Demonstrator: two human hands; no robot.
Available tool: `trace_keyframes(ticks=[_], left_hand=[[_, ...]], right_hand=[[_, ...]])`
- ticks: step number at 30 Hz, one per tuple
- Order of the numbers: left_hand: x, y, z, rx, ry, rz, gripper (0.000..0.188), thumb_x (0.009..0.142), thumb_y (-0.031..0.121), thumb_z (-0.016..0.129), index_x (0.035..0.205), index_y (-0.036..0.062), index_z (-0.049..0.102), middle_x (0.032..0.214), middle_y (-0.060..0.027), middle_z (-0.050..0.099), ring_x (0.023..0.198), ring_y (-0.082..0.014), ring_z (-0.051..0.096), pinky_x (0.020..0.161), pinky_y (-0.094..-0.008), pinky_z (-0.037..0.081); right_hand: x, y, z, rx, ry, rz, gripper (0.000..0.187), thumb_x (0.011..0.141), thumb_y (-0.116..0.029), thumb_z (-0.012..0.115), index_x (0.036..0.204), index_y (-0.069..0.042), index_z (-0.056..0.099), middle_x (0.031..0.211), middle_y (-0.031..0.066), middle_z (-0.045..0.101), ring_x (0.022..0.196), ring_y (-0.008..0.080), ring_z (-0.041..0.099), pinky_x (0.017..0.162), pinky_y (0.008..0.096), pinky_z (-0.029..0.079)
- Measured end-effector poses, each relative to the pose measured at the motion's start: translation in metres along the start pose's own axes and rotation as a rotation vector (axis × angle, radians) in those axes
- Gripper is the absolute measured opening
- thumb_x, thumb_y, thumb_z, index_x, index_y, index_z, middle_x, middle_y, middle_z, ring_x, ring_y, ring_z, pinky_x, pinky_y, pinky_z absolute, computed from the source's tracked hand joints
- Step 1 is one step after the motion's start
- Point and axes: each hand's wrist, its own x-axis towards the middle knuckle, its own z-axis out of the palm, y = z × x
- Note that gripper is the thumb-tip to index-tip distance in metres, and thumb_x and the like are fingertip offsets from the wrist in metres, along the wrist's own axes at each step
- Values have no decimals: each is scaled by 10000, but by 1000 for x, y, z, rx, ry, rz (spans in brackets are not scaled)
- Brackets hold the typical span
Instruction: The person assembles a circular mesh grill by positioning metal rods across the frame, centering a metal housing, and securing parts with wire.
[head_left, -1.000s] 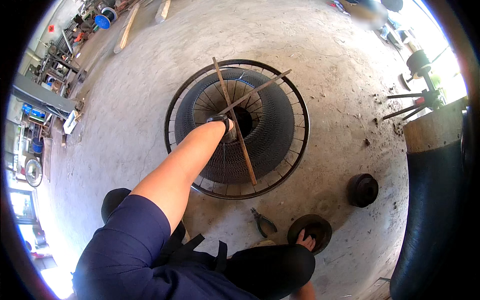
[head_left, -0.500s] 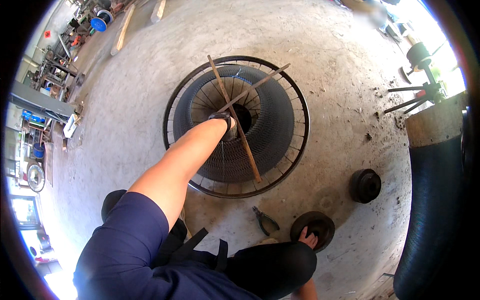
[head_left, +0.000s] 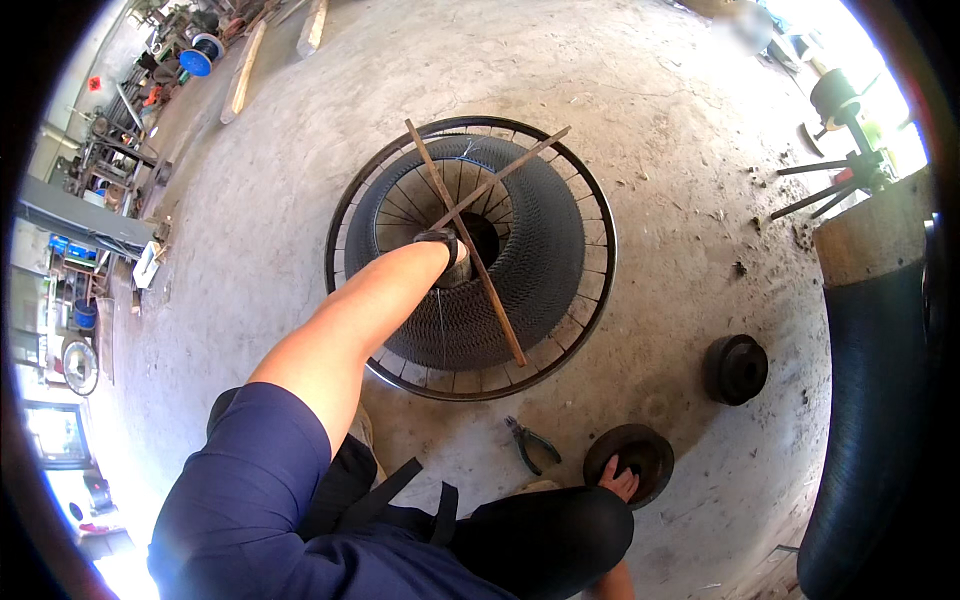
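Note:
A thick ring-shaped coil [head_left: 545, 240] of dark, ridged wire or mesh lies on a large spoked wheel [head_left: 612, 265] on the floor. Two crossed wooden sticks [head_left: 497, 180] rest over its top. My left arm reaches across to the coil's inner edge, where my left hand [head_left: 455, 268] is mostly hidden below a dark wrist strap; its fingers cannot be made out. Low on the right, my right hand [head_left: 620, 480] has its fingers curled into the middle of a dark round wheel-like piece [head_left: 643, 450] on the floor. Pliers [head_left: 532, 446] with dark handles lie just left of that piece.
A second dark cylindrical piece [head_left: 737, 370] sits farther right. A legged metal stand [head_left: 850, 170] and a large black roll [head_left: 875, 400] line the right side. Wooden beams [head_left: 243, 75] and a blue spool [head_left: 198, 58] are at the far left, near cluttered shelving.
The whole view has shifted slightly. Both hands stay at nearly the same places, the left at the coil and the right on the round piece.

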Motion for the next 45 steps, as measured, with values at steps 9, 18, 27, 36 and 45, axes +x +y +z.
trace_keyframes(ticks=[9, 18, 27, 36, 45], left_hand=[[-38, 6, 4, -706, 250, -46, 361, 952, 267, 513, 1275, 141, 613, 1335, -47, 593, 1148, -205, 611, 939, -337, 495], [-58, 18, 8, -993, 403, -36, 336, 929, 249, 581, 1234, 134, 660, 1299, -61, 629, 1134, -226, 628, 921, -348, 510], [-120, 27, -28, -1476, 741, -368, 195, 893, 137, 612, 1056, 38, 653, 902, -130, 673, 795, -270, 646, 711, -398, 513], [-316, 137, -27, -1674, 1251, -1121, 217, 866, 142, 541, 1008, 9, 636, 893, -175, 692, 883, -291, 693, 759, -418, 548], [-283, 253, -124, -1491, 1094, 115, 195, 842, 132, 673, 1035, 150, 688, 1012, -22, 683, 828, -228, 616, 744, -393, 491]], right_hand=[[-10, 15, 28, -31, -61, 2, 796, 869, -427, 668, 1489, -151, 253, 1191, 284, 490, 1101, 423, 513, 1088, 563, 314], [38, 17, -52, 202, -680, 51, 589, 895, -368, 664, 1377, -108, 446, 1199, 270, 561, 1123, 408, 562, 1025, 506, 402], [252, -97, -327, 674, -311, -448, 362, 866, -160, 640, 1196, -23, 586, 1110, 203, 621, 1018, 398, 602, 855, 449, 498], [349, -299, -309, 745, -424, -721, 186, 849, -67, 538, 942, 39, 659, 931, 261, 666, 934, 437, 626, 831, 473, 510], [423, -378, -173, -116, -1030, -985, 311, 845, -96, 498, 1048, 8, 709, 1086, 244, 663, 959, 388, 636, 789, 474, 503]])
